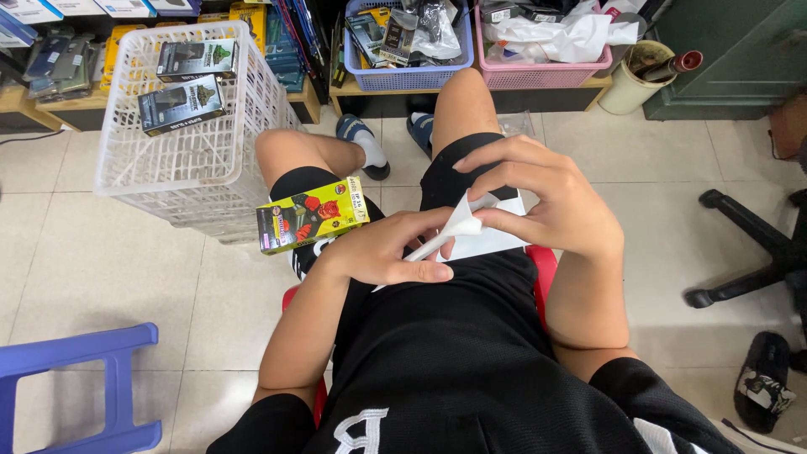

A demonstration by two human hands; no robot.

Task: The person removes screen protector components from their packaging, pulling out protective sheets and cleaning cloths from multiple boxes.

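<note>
You are seated on a red stool (pixel 546 261), and both hands meet over your lap on a white sheet (pixel 471 234), a thin paper or plastic piece; which of the two cannot be told. Your left hand (pixel 382 250) grasps its lower part, thumb laid along the underside and fingers curled over the top. Your right hand (pixel 538 197) pinches the upper edge between thumb and fingertips. Neither hand is released.

By the look of it, you are partway through folding or peeling the sheet: one flap stands up between the hands while the rest lies flat on your right thigh. The next move calls for a firm pinch on the raised corner and a steady hold below, so the thin piece does not tear or slip.

The raised fold runs on a slant, its long axis going from your left thumb up toward your right fingers, with the pointed corner toward the right hand.

A yellow-green product box (pixel 312 215) rests on your left thigh, just beside the left wrist, its long axis running roughly across the thigh. A white plastic basket (pixel 168 164) holding two dark boxes stands on the tiled floor near your left knee.
</note>
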